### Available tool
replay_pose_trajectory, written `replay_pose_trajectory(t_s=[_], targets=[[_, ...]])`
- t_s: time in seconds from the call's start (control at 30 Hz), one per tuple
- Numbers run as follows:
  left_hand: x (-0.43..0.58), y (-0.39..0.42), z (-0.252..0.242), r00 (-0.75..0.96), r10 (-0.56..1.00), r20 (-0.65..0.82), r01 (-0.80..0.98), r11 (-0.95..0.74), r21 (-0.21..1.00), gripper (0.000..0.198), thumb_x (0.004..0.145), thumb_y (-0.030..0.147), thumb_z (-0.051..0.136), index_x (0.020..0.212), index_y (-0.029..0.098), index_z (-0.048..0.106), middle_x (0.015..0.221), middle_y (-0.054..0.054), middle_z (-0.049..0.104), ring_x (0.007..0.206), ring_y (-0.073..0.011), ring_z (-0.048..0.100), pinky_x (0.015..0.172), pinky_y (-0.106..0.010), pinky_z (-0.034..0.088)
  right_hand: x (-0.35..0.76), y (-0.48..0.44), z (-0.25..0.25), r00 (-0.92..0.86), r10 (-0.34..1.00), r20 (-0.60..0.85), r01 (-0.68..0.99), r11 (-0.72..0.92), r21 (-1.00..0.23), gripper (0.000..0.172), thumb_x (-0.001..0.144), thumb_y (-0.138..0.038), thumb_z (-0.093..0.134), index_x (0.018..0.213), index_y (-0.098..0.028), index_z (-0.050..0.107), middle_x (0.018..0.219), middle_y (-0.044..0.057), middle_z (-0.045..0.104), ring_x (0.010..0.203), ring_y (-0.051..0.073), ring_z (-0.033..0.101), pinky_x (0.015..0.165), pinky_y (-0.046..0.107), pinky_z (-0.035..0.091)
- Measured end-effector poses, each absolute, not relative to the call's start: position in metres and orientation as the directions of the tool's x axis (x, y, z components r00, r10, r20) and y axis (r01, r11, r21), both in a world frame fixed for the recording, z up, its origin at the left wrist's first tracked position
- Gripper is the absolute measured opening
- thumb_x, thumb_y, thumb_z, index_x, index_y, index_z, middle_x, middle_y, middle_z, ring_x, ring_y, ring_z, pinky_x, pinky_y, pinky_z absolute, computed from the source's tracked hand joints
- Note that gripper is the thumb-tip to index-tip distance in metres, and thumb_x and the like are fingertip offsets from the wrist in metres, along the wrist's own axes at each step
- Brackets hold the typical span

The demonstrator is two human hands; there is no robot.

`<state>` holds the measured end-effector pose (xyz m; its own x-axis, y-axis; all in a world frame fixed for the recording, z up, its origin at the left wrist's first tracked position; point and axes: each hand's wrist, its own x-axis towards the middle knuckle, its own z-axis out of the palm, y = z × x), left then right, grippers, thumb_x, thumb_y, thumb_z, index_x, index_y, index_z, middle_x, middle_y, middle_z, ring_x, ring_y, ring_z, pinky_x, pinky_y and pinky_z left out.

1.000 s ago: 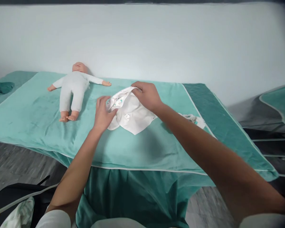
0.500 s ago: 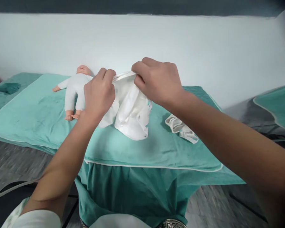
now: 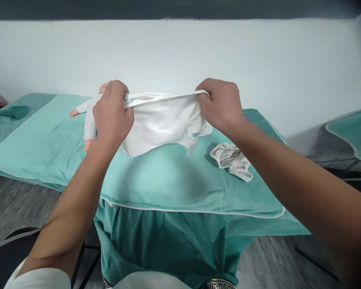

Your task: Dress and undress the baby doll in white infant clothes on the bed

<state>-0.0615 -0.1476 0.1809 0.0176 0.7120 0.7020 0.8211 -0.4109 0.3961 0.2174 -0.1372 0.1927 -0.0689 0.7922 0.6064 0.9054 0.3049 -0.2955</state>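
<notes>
Stretched between my two hands is a white baby garment [image 3: 162, 120] with a small coloured print, its edge pulled taut and the rest hanging above the green bed cover. My left hand [image 3: 114, 112] is closed on one end of that edge. On the other end, my right hand [image 3: 219, 104] grips with thumb and fingers. Behind my left hand lies a baby doll [image 3: 90, 120] in a white suit, partly hidden by the hand. A crumpled printed white cloth [image 3: 231, 160] rests on the cover near my right forearm.
The green padded cover [image 3: 168, 192] with white piping lies over a table or bed against a white wall [image 3: 180, 52]. Another green cover [image 3: 355, 132] is at the right. A dark seat [image 3: 12, 257] stands at the lower left.
My hands have moved apart, left hand leftward and right hand rightward, spreading the bunched garment into a wide stretch. My left hand now hides more of the doll.
</notes>
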Motion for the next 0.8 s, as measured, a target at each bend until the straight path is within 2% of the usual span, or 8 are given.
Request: replay_pose_trajectory(t_s=[0.13, 0.3, 0.37, 0.47, 0.6, 0.7, 0.77, 0.8], targets=[[-0.071, -0.143, 0.16, 0.013, 0.833, 0.553, 0.835, -0.313, 0.452, 0.023, 0.092, 0.03, 0.059, 0.115, 0.026, 0.057, 0.092, -0.004, 0.069, 0.095, -0.0284, 0.07, 0.081, -0.037, 0.053, 0.242, -0.127, 0.167, 0.112, 0.827, 0.551, 0.805, 0.249, -0.538, 0.022, 0.088, -0.018, 0.047, 0.095, -0.02, 0.067, 0.091, 0.004, 0.07, 0.089, 0.021, 0.064, 0.087, 0.039, 0.052], [-0.086, -0.14, 0.152, -0.022, 0.913, 0.408, 0.82, -0.218, 0.53, 0.026, 0.093, 0.041, 0.057, 0.114, 0.025, 0.061, 0.09, -0.003, 0.071, 0.084, -0.0243, 0.066, 0.08, -0.037, 0.054, 0.269, -0.129, 0.155, 0.175, 0.9, 0.399, 0.775, 0.124, -0.62, 0.02, 0.08, -0.021, 0.056, 0.091, -0.02, 0.073, 0.096, 0.008, 0.075, 0.091, 0.025, 0.063, 0.091, 0.042, 0.052], [-0.088, -0.131, 0.156, -0.01, 0.944, 0.33, 0.847, -0.167, 0.504, 0.029, 0.093, 0.046, 0.057, 0.112, 0.025, 0.063, 0.094, -0.006, 0.073, 0.088, -0.0261, 0.067, 0.083, -0.04, 0.055, 0.273, -0.124, 0.158, 0.159, 0.932, 0.325, 0.799, 0.073, -0.597, 0.022, 0.08, -0.021, 0.056, 0.092, -0.02, 0.075, 0.1, 0.01, 0.076, 0.093, 0.026, 0.064, 0.09, 0.043, 0.052], [-0.083, -0.109, 0.153, -0.043, 0.963, 0.267, 0.924, -0.064, 0.378, 0.034, 0.096, 0.047, 0.054, 0.118, 0.024, 0.063, 0.102, -0.012, 0.074, 0.099, -0.0332, 0.068, 0.088, -0.047, 0.055, 0.267, -0.103, 0.153, 0.131, 0.96, 0.247, 0.884, -0.001, -0.467, 0.029, 0.084, -0.023, 0.056, 0.104, -0.019, 0.076, 0.115, 0.013, 0.076, 0.106, 0.031, 0.064, 0.096, 0.046, 0.051], [-0.049, -0.093, 0.107, -0.027, 0.945, 0.327, 0.982, -0.037, 0.187, 0.036, 0.099, 0.029, 0.044, 0.129, 0.018, 0.06, 0.126, -0.021, 0.069, 0.121, -0.0399, 0.064, 0.099, -0.056, 0.051, 0.231, -0.081, 0.106, 0.174, 0.963, 0.204, 0.953, -0.113, -0.281, 0.041, 0.093, -0.026, 0.05, 0.128, -0.015, 0.068, 0.127, 0.02, 0.069, 0.116, 0.037, 0.062, 0.099, 0.054, 0.049], [-0.013, -0.101, 0.046, 0.238, 0.901, 0.364, 0.954, -0.287, 0.085, 0.046, 0.098, 0.014, 0.036, 0.139, 0.015, 0.055, 0.157, -0.02, 0.05, 0.145, -0.0374, 0.047, 0.115, -0.058, 0.042, 0.188, -0.088, 0.048, -0.023, 0.94, 0.34, 0.972, 0.1, -0.211, 0.05, 0.091, -0.015, 0.046, 0.139, -0.006, 0.058, 0.147, 0.026, 0.056, 0.131, 0.038, 0.053, 0.111, 0.055, 0.041], [0.007, -0.106, 0.01, 0.352, 0.897, 0.266, 0.904, -0.4, 0.153, 0.042, 0.1, 0.016, 0.036, 0.135, 0.014, 0.059, 0.154, -0.018, 0.054, 0.144, -0.0317, 0.05, 0.118, -0.05, 0.043, 0.162, -0.096, 0.009, -0.155, 0.939, 0.307, 0.922, 0.249, -0.295, 0.052, 0.092, -0.016, 0.044, 0.142, -0.006, 0.056, 0.148, 0.024, 0.057, 0.135, 0.034, 0.052, 0.116, 0.048, 0.039], [0.014, -0.105, -0.003, 0.325, 0.916, 0.235, 0.906, -0.372, 0.199, 0.04, 0.101, 0.019, 0.036, 0.132, 0.012, 0.061, 0.154, -0.019, 0.055, 0.146, -0.0313, 0.049, 0.12, -0.048, 0.041, 0.152, -0.098, -0.006, -0.108, 0.951, 0.29, 0.915, 0.209, -0.344, 0.054, 0.093, -0.019, 0.044, 0.144, -0.004, 0.053, 0.148, 0.025, 0.057, 0.137, 0.034, 0.051, 0.117, 0.049, 0.038]])
